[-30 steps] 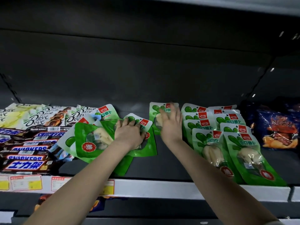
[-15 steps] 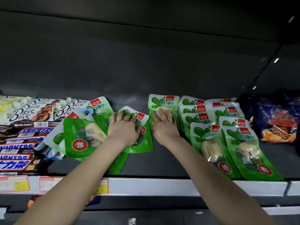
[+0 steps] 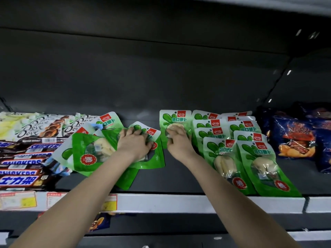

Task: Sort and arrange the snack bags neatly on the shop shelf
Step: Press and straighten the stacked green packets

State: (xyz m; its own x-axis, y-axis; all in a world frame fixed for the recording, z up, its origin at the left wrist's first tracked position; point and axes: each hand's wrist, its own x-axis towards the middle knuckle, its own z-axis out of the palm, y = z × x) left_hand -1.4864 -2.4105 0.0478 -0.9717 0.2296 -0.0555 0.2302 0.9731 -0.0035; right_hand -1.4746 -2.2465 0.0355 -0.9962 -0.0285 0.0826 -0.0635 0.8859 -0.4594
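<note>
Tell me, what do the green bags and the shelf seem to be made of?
The green bags look like thin glossy plastic film: they shine and crinkle, and a clear window shows the pale food inside. The shelf is probably painted metal in matt dark grey: it looks flat and rigid, with a pale front strip carrying price labels.

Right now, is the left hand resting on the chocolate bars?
No, the left hand holds the jumbled green snack bags, right of the chocolate bars.

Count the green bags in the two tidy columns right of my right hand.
9 green bags. Left column, back to front: first, second, third, fourth. Right column: fifth, sixth, seventh, eighth, ninth. Others may lie hidden underneath.
</note>
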